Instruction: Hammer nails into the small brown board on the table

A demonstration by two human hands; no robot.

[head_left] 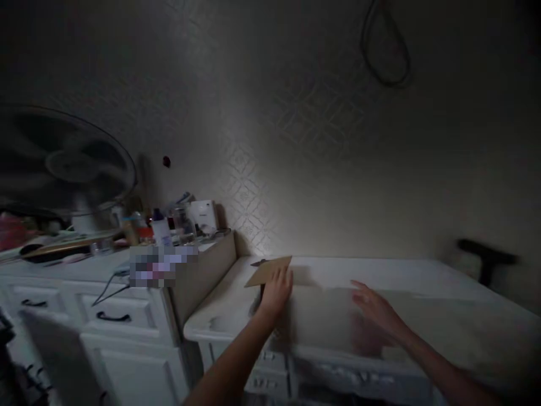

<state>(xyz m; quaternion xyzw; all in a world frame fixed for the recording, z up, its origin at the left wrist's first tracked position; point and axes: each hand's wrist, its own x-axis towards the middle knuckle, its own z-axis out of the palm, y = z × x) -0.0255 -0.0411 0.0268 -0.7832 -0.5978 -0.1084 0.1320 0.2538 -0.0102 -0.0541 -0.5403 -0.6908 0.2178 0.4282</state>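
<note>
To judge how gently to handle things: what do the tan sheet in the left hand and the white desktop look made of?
The tan sheet looks like matte cardboard: flat, brown, no shine. The white desktop seems smooth and slightly glossy, faintly reflecting the right hand; painted wood or laminate, I can't tell.

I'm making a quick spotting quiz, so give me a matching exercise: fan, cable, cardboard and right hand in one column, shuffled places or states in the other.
1. Fan
2. Cable
3. Cardboard
4. Right hand

A. Looped against the wall
B. Open, over the desk
C. On the cabinet
D. Touched by the left hand

Pairs: 1-C; 2-A; 3-D; 4-B
</note>
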